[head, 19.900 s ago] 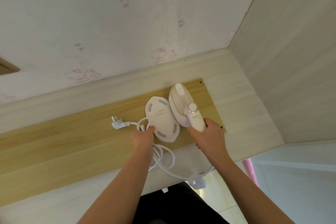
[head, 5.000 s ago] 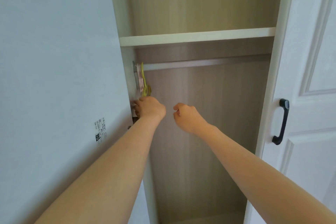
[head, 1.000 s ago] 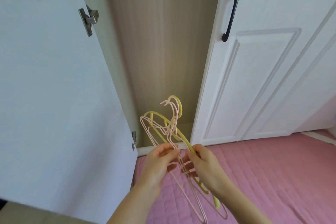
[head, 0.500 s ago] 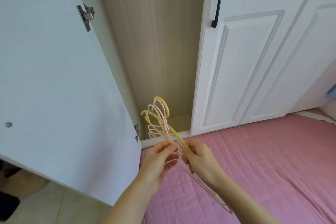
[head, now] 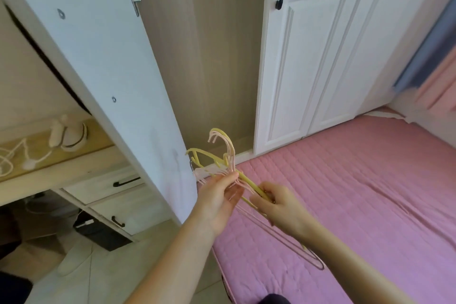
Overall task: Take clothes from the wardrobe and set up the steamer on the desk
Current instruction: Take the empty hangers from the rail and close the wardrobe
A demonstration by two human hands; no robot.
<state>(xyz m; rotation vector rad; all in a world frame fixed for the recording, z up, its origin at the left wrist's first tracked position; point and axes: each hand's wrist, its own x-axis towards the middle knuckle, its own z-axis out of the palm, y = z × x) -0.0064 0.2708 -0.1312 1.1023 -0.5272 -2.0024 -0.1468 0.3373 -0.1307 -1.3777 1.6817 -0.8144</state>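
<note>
Both hands, left hand (head: 220, 198) and right hand (head: 280, 207), are gripping a bunch of thin pink and yellow plastic hangers (head: 223, 155) over the pink quilted mattress (head: 357, 192), beside the open white wardrobe door (head: 98, 57).

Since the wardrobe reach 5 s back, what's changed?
The hangers came off the rail and down in front of the body, over the bed. The left hand and right hand now both hold the bunch; back then the right held nothing. The view has swung left, so the desk with the steamer shows. Unchanged: the wardrobe door is open and no clothes are in hand.
</note>
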